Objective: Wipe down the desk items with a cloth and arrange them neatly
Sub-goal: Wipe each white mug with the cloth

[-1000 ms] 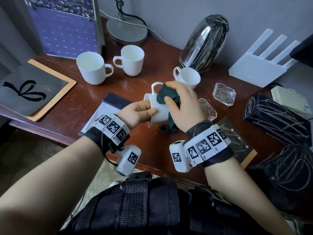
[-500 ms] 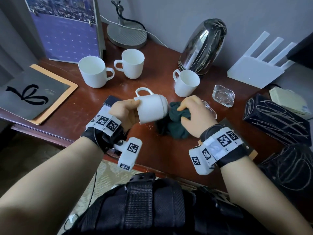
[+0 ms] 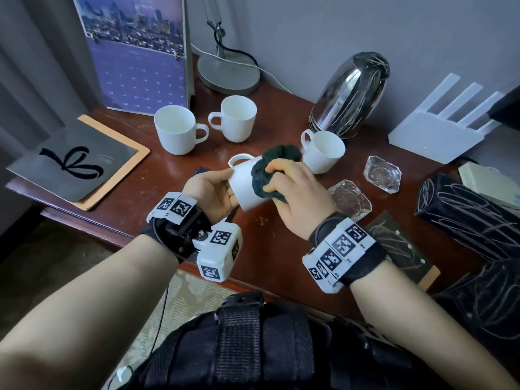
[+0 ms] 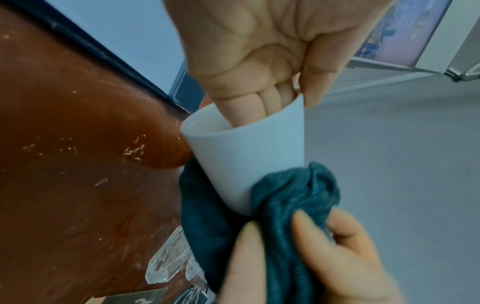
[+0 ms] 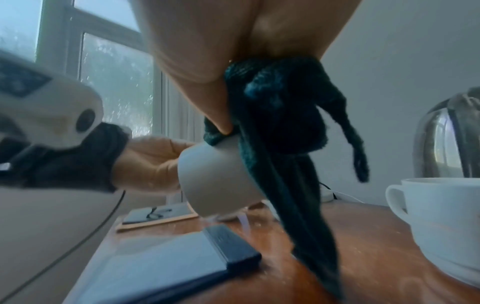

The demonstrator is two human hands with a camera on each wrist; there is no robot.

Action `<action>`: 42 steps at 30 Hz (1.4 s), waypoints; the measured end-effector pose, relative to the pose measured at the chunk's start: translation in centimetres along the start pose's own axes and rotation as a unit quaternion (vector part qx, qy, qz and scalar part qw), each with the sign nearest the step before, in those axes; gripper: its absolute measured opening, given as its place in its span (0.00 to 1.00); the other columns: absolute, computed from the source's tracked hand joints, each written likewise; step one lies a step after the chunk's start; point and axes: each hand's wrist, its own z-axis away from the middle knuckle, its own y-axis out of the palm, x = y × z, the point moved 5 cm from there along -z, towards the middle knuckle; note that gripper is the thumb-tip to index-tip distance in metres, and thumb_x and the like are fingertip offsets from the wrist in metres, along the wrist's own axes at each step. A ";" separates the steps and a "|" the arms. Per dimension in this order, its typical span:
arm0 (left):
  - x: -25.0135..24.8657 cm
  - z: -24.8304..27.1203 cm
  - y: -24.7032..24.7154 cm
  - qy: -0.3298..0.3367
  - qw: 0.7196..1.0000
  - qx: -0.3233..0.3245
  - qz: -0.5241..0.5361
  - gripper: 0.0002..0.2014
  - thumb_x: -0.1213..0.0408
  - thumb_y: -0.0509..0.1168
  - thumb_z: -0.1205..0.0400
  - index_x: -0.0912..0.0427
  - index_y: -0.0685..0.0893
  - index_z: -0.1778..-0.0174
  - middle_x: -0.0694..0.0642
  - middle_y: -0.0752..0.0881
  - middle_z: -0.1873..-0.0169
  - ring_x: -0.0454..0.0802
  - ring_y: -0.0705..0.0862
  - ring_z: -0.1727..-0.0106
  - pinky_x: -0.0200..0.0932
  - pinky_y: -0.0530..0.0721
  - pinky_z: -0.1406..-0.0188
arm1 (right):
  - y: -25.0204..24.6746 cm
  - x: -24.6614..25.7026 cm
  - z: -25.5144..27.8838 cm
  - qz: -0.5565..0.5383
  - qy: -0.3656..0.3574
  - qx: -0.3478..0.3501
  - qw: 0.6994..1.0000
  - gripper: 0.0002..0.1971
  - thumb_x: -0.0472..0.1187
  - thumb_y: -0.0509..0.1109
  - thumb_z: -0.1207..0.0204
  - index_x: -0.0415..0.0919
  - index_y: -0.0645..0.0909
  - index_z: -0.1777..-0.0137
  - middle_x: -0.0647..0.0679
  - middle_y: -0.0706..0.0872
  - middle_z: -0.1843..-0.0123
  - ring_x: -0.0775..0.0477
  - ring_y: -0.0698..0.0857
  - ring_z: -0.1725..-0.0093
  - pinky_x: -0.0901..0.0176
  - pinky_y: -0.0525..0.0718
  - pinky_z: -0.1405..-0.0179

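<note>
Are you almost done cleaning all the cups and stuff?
Not nearly. Right now the left hand holds one white cup tipped on its side, fingers inside its rim, while the right hand rubs its bottom end with the dark green cloth. Three other cups stand on the desk; I cannot tell whether they were wiped. The two glass dishes and the kettle still sit scattered, so tidying remains.

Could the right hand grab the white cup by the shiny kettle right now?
Probably not yet. The right hand is busy holding the green cloth against the held mug. The white cup stands close behind it, nothing between them.
</note>
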 end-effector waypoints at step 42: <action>-12.2 4.4 -5.5 0.042 0.506 -0.191 -0.840 0.15 0.63 0.57 0.15 0.67 0.73 0.35 0.66 0.78 0.40 0.63 0.76 0.37 0.49 0.72 0.44 | 0.8 1.3 -0.8 -0.110 0.227 -0.063 0.966 0.12 0.27 0.68 0.28 0.39 0.81 0.46 0.48 0.74 0.46 0.44 0.76 0.41 0.73 0.62 0.42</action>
